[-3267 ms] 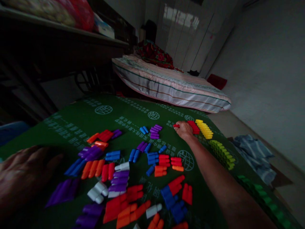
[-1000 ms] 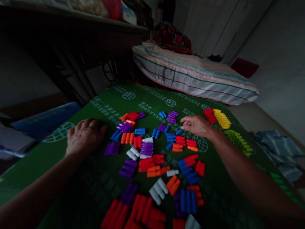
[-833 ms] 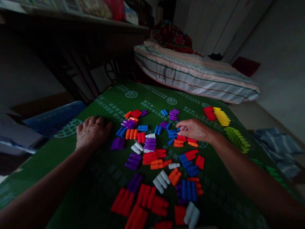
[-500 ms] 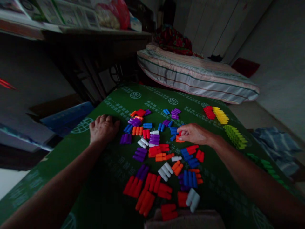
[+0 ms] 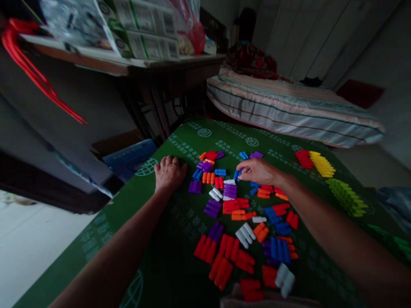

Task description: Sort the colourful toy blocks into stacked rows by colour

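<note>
Several plastic building-block pieces, each a short row of joined tubes, lie scattered over the green table [image 5: 167, 261]. My left hand [image 5: 169, 173] rests palm down on its left side with fingers stretched out, holding nothing, beside a purple block [image 5: 195, 187]. My right hand [image 5: 258, 171] reaches over the far middle of the scatter. Its thumb and fingers are pinched together at a blue block [image 5: 236, 175]; what lies between them is partly hidden. Near its wrist lie red and orange blocks [image 5: 263, 193]. White blocks [image 5: 245, 235] and a purple-and-red group [image 5: 207, 248] are closer to me.
Stacked rows of red [image 5: 303, 159], yellow [image 5: 322, 164] and lime-green blocks [image 5: 346, 196] line the right side. A cluttered desk [image 5: 138, 66] stands at back left, a bed [image 5: 289, 105] behind. A folded cloth [image 5: 269, 303] lies at the near edge.
My right hand has left the red and orange blocks and moved left to the blue one. The camera has turned left, so the scene sits farther right. My left hand stays flat.
</note>
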Tool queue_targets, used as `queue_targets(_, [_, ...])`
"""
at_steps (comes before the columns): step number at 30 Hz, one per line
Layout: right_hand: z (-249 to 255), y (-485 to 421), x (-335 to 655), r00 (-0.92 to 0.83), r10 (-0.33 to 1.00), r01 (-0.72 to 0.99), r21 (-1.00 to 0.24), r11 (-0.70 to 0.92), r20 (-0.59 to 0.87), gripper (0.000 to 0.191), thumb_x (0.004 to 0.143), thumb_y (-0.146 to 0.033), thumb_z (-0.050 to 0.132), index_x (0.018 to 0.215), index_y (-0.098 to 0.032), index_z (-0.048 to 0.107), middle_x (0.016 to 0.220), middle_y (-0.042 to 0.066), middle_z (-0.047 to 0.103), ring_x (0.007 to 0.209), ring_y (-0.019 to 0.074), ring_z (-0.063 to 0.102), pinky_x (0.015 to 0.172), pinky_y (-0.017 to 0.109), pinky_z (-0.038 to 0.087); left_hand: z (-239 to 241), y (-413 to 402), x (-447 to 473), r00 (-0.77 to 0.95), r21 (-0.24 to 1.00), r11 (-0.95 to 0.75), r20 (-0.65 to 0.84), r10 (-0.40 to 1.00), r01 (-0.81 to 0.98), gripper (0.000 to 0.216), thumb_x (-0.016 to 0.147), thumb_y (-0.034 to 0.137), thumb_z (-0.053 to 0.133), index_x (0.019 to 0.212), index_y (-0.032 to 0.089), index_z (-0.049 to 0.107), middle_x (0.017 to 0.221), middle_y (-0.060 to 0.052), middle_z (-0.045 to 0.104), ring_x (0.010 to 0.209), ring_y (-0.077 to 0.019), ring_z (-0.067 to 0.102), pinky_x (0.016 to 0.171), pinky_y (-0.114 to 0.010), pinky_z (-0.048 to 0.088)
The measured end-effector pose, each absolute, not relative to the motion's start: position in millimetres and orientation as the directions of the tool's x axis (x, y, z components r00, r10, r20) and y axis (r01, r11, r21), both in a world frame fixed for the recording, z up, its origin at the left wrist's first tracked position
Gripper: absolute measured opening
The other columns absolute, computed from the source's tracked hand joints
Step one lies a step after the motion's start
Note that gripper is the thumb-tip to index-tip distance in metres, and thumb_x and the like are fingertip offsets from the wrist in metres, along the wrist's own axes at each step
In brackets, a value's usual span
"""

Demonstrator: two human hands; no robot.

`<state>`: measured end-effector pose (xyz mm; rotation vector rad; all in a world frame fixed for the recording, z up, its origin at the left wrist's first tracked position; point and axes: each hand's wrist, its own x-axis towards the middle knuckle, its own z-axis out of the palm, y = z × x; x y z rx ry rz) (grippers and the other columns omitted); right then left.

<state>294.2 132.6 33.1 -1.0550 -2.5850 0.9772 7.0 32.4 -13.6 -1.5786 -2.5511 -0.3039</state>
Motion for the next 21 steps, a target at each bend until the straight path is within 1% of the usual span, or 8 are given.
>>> queue_targets(3, [32,150,276,-0.672,0.74,0.61,-0.552,0.569,0.02,0.027,0.076,-0.024,0.068,0.102,-0.017,0.071,0.08,0.002,0.071,0.07,0.0148,0.065,0.064,0.024,0.048,-16,30,5,-0.436,0.1,0.424,0.228,0.871,0.9,0.048,0.089,0.044,0.031,0.118,0.013,0.053,0.136,-0.018,0.048,0.131,-0.0338,0.039,0.107,-0.053,0.036])
queue_targets(6, [34,163,254,-0.624,0.775,0.681,-0.418,0.602,0.101,0.029,0.079,-0.024,0.066,0.108,-0.019,0.07,0.094,0.005,0.072,0.083,0.0171,0.066,0.074,0.026,0.049,-18,29,3,-0.434,0.098,0.423,0.243,0.868,0.901,0.047,0.09,0.044,0.032,0.118,0.013,0.053,0.133,-0.017,0.05,0.13,-0.0337,0.039,0.107,-0.054,0.036])
queue_targets(11, [34,167,211,-0.713,0.695,0.673,-0.187,0.715,0.091,0.038,0.082,-0.024,0.062,0.121,-0.021,0.063,0.118,0.007,0.065,0.106,0.0209,0.06,0.09,0.029,0.046,-19,29,1,-0.44,0.104,0.428,0.246,0.864,0.898,0.047,0.09,0.044,0.032,0.119,0.012,0.053,0.137,-0.018,0.048,0.132,-0.0345,0.038,0.108,-0.054,0.035])
queue_targets(13, [31,164,194,-0.765,0.64,0.632,-0.104,0.768,0.077,0.042,0.083,-0.018,0.058,0.125,-0.022,0.06,0.125,0.008,0.061,0.113,0.0216,0.056,0.093,0.03,0.045,-20,29,1,-0.44,0.105,0.428,0.243,0.864,0.898,0.047,0.09,0.044,0.032,0.118,0.012,0.053,0.137,-0.018,0.048,0.132,-0.0343,0.038,0.108,-0.054,0.036])
queue_targets(15, [28,159,178,-0.835,0.548,0.548,-0.008,0.836,0.047,0.044,0.084,-0.012,0.052,0.126,-0.023,0.058,0.126,0.008,0.059,0.116,0.0222,0.052,0.093,0.032,0.044,-21,29,1,-0.442,0.104,0.43,0.243,0.863,0.897,0.047,0.09,0.044,0.032,0.118,0.012,0.054,0.137,-0.018,0.048,0.133,-0.0341,0.038,0.108,-0.053,0.036])
queue_targets(17, [27,155,165,-0.883,0.47,0.468,0.066,0.881,-0.009,0.041,0.086,-0.009,0.046,0.123,-0.022,0.058,0.122,0.009,0.061,0.116,0.023,0.052,0.093,0.034,0.044,-21,28,1,-0.448,0.104,0.436,0.243,0.861,0.894,0.048,0.09,0.044,0.031,0.12,0.012,0.053,0.138,-0.018,0.048,0.133,-0.0343,0.037,0.108,-0.054,0.035])
queue_targets(19, [29,152,157,-0.894,0.446,0.44,0.103,0.892,-0.046,0.036,0.087,-0.009,0.043,0.116,-0.02,0.062,0.116,0.011,0.063,0.113,0.0243,0.053,0.091,0.036,0.045,-21,27,1,-0.448,0.102,0.437,0.241,0.861,0.894,0.05,0.09,0.044,0.031,0.121,0.012,0.052,0.139,-0.018,0.047,0.134,-0.0343,0.037,0.108,-0.054,0.034])
queue_targets(21, [32,152,157,-0.884,0.468,0.466,0.086,0.881,-0.007,0.032,0.087,-0.01,0.045,0.11,-0.019,0.065,0.112,0.012,0.065,0.109,0.025,0.056,0.09,0.036,0.045,-20,26,1,-0.445,0.103,0.434,0.238,0.863,0.895,0.05,0.09,0.044,0.03,0.122,0.012,0.052,0.139,-0.018,0.046,0.134,-0.0341,0.036,0.108,-0.054,0.034])
